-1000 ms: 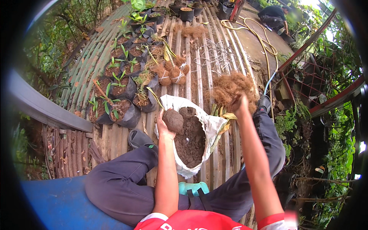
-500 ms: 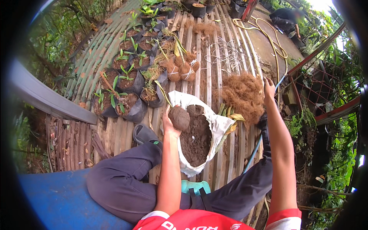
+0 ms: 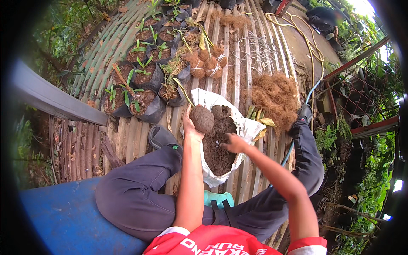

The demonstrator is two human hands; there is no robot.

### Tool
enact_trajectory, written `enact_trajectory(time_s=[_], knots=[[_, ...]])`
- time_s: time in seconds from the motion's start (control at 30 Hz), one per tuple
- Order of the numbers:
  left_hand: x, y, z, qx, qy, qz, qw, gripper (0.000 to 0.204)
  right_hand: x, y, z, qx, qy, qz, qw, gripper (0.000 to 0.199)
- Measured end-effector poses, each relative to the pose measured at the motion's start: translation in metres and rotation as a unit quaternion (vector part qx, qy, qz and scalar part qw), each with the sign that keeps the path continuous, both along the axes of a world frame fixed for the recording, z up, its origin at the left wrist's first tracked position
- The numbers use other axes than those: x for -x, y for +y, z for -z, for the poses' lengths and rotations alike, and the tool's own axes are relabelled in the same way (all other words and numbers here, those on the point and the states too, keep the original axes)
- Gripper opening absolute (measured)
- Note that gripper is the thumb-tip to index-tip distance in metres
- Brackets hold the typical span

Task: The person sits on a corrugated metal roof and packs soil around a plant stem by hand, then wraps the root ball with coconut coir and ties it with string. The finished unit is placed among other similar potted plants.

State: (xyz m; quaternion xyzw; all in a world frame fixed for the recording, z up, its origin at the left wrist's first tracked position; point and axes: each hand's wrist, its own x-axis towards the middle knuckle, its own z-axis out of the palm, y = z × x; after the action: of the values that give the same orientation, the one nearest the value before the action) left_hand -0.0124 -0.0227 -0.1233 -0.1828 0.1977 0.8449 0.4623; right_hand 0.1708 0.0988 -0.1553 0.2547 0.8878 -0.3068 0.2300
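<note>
Left hand [image 3: 190, 123] cupped half closed round a soil ball [image 3: 202, 118], a shoot [image 3: 183, 92] slanting up from it, held over the left rim of the white sack [image 3: 250, 127]. Right hand [image 3: 233, 143] down in the sack mouth on the dark soil [image 3: 216, 148], fingers curled; whether any soil is gripped cannot be told. Sack upright between the knees, near the middle of the slatted deck [image 3: 238, 76]. Coir heap [image 3: 275, 95] just right of the sack, hose [image 3: 308, 51] beyond it. Wrapped balls [image 3: 206, 63] and bagged seedlings [image 3: 142, 91] toward the deck's far-left edge. Could crumble if squeezed harder, being loose soil held one-handed. Crumbs could drop through the slat gaps if the ball drifts off the rim. Shoot could snap against the sack edge.
</note>
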Motion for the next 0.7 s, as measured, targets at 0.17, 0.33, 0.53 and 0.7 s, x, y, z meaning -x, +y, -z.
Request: enact_trajectory(time_s=[0.17, 0.33, 0.53, 0.7], knots=[[0.002, 0.002, 0.006, -0.009, 0.01, -0.008, 1.0, 0.04, -0.026, -0.065, 0.068, -0.096, -0.009, 0.181, 0.979, 0.095], [0.003, 0.005, 0.013, -0.014, 0.005, 0.004, 1.0, 0.039, -0.038, -0.101, 0.088, -0.115, 0.108, 0.189, 0.969, 0.082], [0.0, -0.001, 0.008, 0.015, 0.0, 0.006, 1.0, 0.041, -0.029, -0.116, 0.084, -0.124, 0.119, 0.206, 0.963, 0.079], [0.003, -0.002, 0.01, 0.013, 0.006, 0.002, 1.0, 0.043, -0.04, -0.118, 0.08, -0.142, 0.107, 0.11, 0.978, 0.078]])
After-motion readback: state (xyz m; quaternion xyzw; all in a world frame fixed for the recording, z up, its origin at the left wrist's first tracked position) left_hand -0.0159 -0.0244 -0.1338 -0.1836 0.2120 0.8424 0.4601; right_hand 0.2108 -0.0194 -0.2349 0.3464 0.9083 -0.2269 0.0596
